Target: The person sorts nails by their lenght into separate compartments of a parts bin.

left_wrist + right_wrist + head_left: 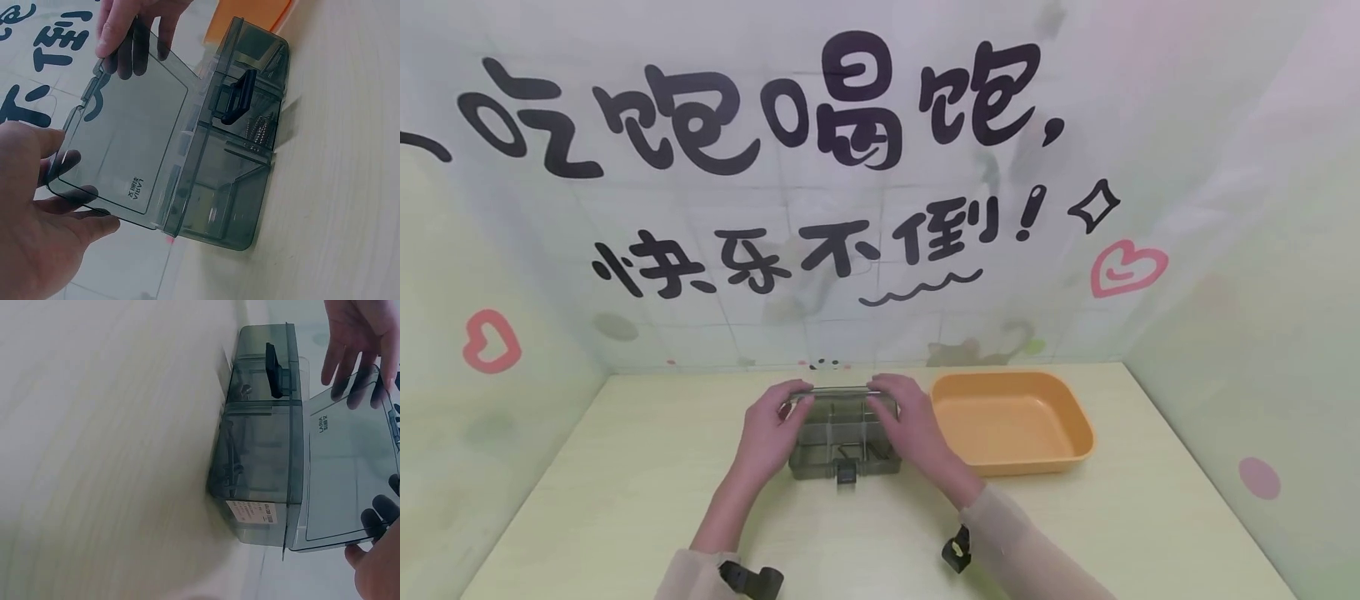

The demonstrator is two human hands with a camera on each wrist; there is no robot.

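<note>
A grey see-through compartment box (811, 472) sits on the table, with its hinged lid (137, 131) raised. By the lid's left corner, my left hand (771, 427) grips the edge, thumb in front and fingers behind. At the opposite corner my right hand (913, 423) holds the lid the same way. A black latch (239, 97) is on the box's front. Inside, small ridged metal pieces (257, 130) lie in one compartment, and dark slender pieces (231, 465) in another. The fingers behind the lid show through the tinted plastic.
An orange tray (1011, 468) stands right beside my right hand, on the pale wooden table (587, 500). Behind the table hangs a printed backdrop (895, 333) with large black characters. A white label (253, 512) is stuck on the box's side.
</note>
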